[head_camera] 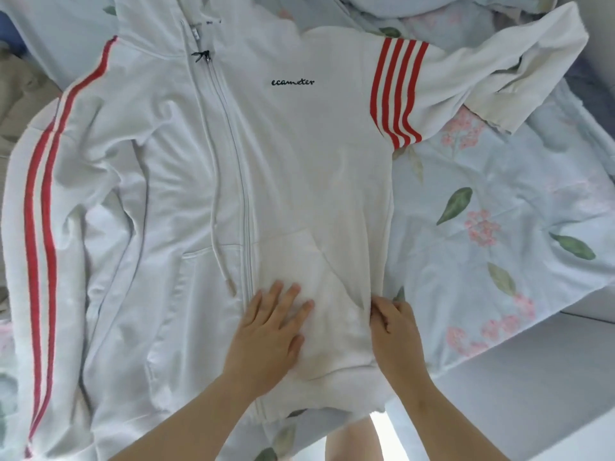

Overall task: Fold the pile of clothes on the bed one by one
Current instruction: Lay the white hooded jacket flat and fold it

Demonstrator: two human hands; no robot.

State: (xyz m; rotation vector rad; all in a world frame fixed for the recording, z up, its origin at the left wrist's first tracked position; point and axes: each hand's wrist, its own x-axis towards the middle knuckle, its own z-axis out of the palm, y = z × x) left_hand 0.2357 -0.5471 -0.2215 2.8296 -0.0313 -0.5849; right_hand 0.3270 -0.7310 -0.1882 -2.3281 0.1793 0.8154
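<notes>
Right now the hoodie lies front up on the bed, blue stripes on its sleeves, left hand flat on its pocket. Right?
No. The stripes are red, not blue; the head view shows it. The hoodie does lie front up on the bed, left hand flat on its pocket.

Soft, bright daylight is filling the whole view, and no single source is showing itself. The white hoodie (299,161) is looking nearly washed out around its front pocket, where the weave is getting lost in the brightness. Shadows are staying weak: only pale grey ones are lying in the folds and beside the left hand (269,331). The left half of the cloth is taking a cool bluish tint, the right half a warmer cream. The wide lens is bending the edges, so the red stripes (40,227) are curving. The picture is slightly soft, yet the black lettering (292,82) is remaining readable.
</notes>
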